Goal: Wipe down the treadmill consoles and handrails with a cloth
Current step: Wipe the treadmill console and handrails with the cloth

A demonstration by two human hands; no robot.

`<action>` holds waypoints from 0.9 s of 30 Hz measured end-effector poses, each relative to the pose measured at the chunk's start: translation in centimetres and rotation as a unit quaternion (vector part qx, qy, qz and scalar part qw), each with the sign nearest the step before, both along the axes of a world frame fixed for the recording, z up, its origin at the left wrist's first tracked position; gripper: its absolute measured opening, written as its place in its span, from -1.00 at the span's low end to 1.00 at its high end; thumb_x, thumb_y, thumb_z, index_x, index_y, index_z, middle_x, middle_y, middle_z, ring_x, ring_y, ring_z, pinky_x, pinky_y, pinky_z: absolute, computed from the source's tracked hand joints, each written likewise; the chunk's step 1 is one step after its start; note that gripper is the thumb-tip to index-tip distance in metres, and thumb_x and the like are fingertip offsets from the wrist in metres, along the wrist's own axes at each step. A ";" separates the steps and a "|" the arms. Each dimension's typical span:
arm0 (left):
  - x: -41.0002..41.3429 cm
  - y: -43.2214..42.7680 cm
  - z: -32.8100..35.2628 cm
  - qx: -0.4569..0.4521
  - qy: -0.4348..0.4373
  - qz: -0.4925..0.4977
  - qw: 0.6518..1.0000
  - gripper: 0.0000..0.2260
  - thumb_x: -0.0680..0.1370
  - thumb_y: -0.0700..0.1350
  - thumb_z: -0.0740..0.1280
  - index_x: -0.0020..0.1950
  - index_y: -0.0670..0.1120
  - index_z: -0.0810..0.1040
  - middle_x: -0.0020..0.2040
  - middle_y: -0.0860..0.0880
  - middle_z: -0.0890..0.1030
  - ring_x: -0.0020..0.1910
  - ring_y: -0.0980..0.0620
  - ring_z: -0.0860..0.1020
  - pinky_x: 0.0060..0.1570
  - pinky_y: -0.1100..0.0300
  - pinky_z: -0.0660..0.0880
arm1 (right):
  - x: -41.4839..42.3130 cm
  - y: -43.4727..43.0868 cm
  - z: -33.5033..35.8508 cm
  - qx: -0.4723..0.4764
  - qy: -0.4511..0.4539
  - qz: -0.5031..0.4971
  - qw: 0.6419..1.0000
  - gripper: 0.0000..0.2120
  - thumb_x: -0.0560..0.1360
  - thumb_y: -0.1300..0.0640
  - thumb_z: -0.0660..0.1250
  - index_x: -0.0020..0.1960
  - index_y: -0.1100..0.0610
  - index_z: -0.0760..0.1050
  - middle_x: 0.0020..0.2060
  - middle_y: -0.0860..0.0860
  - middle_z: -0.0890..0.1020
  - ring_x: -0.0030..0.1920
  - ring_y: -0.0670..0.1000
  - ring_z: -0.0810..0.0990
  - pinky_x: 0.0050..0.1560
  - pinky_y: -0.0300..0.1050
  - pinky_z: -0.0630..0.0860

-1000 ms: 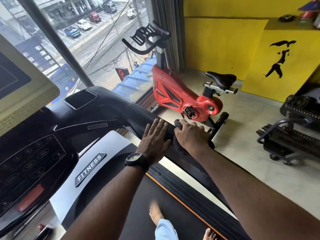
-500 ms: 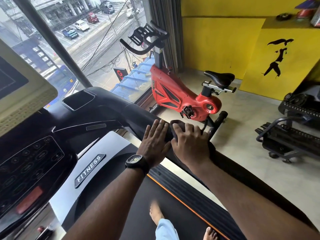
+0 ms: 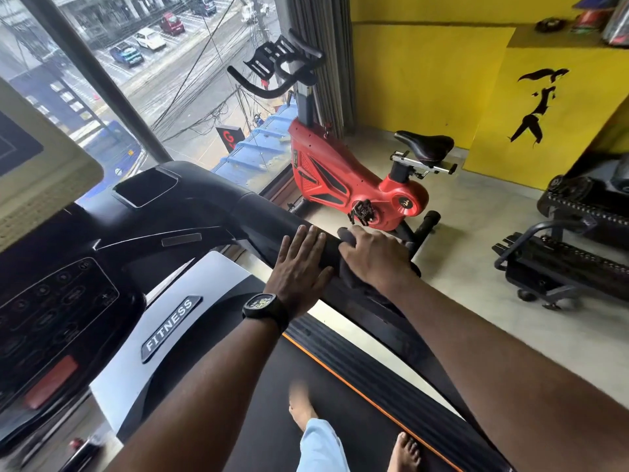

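While flat on handrail, left hand

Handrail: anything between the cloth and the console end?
The left hand lies flat on the handrail, right beside the cloth on the side toward the console, so it blocks a wipe that way. The right hand grips the cloth on the rail.

Big window on my left over a daylit street with parked cars, grey curtain beside it, yellow wall bearing a black painted figure, red exercise bike on the pale floor, dark gym machine far right.
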State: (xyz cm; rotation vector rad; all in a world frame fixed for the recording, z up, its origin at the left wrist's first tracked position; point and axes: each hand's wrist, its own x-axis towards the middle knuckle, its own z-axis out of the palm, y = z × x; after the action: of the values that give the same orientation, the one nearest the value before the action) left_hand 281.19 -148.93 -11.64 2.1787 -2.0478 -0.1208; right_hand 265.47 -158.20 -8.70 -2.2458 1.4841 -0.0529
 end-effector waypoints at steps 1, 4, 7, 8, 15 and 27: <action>-0.1 0.0 0.1 -0.001 0.000 -0.004 1.000 -0.29 0.57 0.27 -0.10 0.65 -0.07 0.05 0.65 -0.06 0.01 0.61 0.02 -0.19 0.55 0.06 -0.31 | 0.1 -0.5 0.1 0.031 -0.006 -0.024 0.999 -0.50 0.62 -0.22 0.04 0.46 -0.03 0.39 0.28 0.20 0.58 0.27 0.25 0.53 0.19 0.15 0.45; -0.5 0.1 0.1 0.001 -0.003 -0.017 1.000 -0.28 0.55 0.27 -0.14 0.64 -0.07 0.06 0.65 -0.06 0.04 0.62 -0.01 -0.15 0.56 0.05 -0.30 | 0.5 2.1 -0.2 -0.063 0.028 -0.038 0.997 -0.52 0.62 -0.16 0.09 0.47 0.00 0.38 0.25 0.20 0.57 0.25 0.26 0.53 0.16 0.18 0.45; -0.5 0.1 -0.3 -0.002 -0.010 -0.015 1.000 -0.30 0.58 0.27 -0.15 0.65 -0.07 0.06 0.65 -0.05 0.04 0.63 -0.02 -0.14 0.56 0.03 -0.28 | -0.3 5.3 -0.6 -0.164 0.049 0.019 0.985 -0.51 0.55 -0.13 0.21 0.46 -0.04 0.42 0.20 0.19 0.60 0.19 0.26 0.55 0.09 0.18 0.46; -0.4 0.1 -0.3 -0.001 -0.011 -0.017 1.000 -0.30 0.58 0.27 -0.14 0.65 -0.07 0.05 0.65 -0.05 0.04 0.63 -0.02 -0.14 0.56 0.04 -0.28 | -0.5 4.6 -0.6 -0.152 0.037 0.034 0.987 -0.50 0.56 -0.14 0.21 0.48 -0.05 0.39 0.23 0.18 0.59 0.21 0.25 0.54 0.11 0.18 0.46; -0.7 0.4 0.1 -0.001 -0.004 -0.012 1.000 -0.33 0.60 0.23 -0.06 0.65 -0.07 0.05 0.65 -0.06 0.02 0.62 0.00 -0.16 0.55 0.07 -0.30 | 0.2 1.4 -0.2 -0.027 0.020 -0.049 0.998 -0.50 0.63 -0.19 0.07 0.48 -0.02 0.38 0.28 0.20 0.56 0.28 0.26 0.51 0.21 0.20 0.43; -0.9 0.3 0.0 -0.007 -0.003 -0.014 1.000 -0.30 0.58 0.26 -0.10 0.64 -0.08 0.07 0.65 -0.07 0.04 0.62 0.01 -0.16 0.54 0.09 -0.32 | -0.6 2.9 -0.5 -0.100 0.027 -0.040 0.994 -0.55 0.63 -0.16 0.09 0.42 -0.01 0.44 0.22 0.18 0.60 0.23 0.24 0.54 0.16 0.16 0.44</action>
State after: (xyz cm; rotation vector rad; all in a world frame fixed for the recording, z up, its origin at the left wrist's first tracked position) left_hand 280.26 -148.61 -11.65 2.1455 -2.0763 -0.1046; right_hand 264.86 -155.30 -9.17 -2.3578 1.6637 -0.1755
